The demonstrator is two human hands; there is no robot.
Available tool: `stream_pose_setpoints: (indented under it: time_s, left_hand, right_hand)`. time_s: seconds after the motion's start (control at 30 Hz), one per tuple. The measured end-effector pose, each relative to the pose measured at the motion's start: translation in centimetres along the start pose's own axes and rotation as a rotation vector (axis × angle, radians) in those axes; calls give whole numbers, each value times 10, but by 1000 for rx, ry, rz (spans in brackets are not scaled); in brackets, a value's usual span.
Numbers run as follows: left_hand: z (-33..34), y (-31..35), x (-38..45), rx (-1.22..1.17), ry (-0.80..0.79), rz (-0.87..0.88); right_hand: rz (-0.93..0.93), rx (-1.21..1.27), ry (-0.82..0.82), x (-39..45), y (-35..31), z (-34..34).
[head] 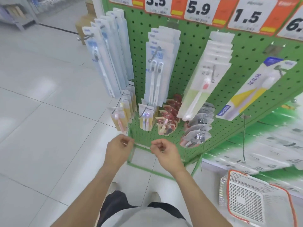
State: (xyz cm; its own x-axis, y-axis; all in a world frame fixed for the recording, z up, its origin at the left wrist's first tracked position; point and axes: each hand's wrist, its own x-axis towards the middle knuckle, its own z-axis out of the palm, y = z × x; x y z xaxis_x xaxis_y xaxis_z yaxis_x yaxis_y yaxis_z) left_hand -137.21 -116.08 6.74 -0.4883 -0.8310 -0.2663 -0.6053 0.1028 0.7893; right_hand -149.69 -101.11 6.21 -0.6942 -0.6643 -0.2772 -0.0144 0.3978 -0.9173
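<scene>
I stand in front of a green pegboard rack [193, 51] hung with packaged toothbrushes. My left hand [118, 149] and my right hand [164, 153] are held out side by side at the rack's lower end, a small gap between them. Both have their fingers curled in toward the thumb, and I see nothing in either. Just above my hands hang small toothbrush packs: pink ones [119, 118], a white twin pack [146, 118] and red-printed packs [168, 115]. Higher up hang long clear packs [105, 63], twin packs [157, 71] and a pink-bristled brush pack [201, 82].
Price cards [247, 15] run along the rack's top. A boxed brush [249, 89] hangs at the right, with silvery packs [198, 128] below. A white basket with an orange rim [255, 199] sits on the floor at the lower right. White tiled floor [41, 112] spreads to the left. Cardboard boxes [83, 23] stand behind.
</scene>
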Motion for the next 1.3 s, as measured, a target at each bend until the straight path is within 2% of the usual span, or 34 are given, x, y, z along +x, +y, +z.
stream_pose_setpoints:
  time_s: [0.17, 0.47, 0.67, 0.9, 1.3]
  left_hand:
    - [-38, -22, 57, -63, 38, 3]
    - [-80, -30, 123, -108, -202, 259]
    - [-93, -24, 144, -129, -284, 332]
    - [-94, -17, 147, -192, -248, 344]
    - [-105, -14, 90, -373, -154, 268]
  right_hand:
    - [45, 55, 84, 20, -17, 60]
    - [36, 45, 283, 53, -54, 141]
    - [15, -33, 285, 63, -75, 165]
    - [79, -53, 231, 70, -84, 164]
    - [56, -67, 221, 67, -61, 174]
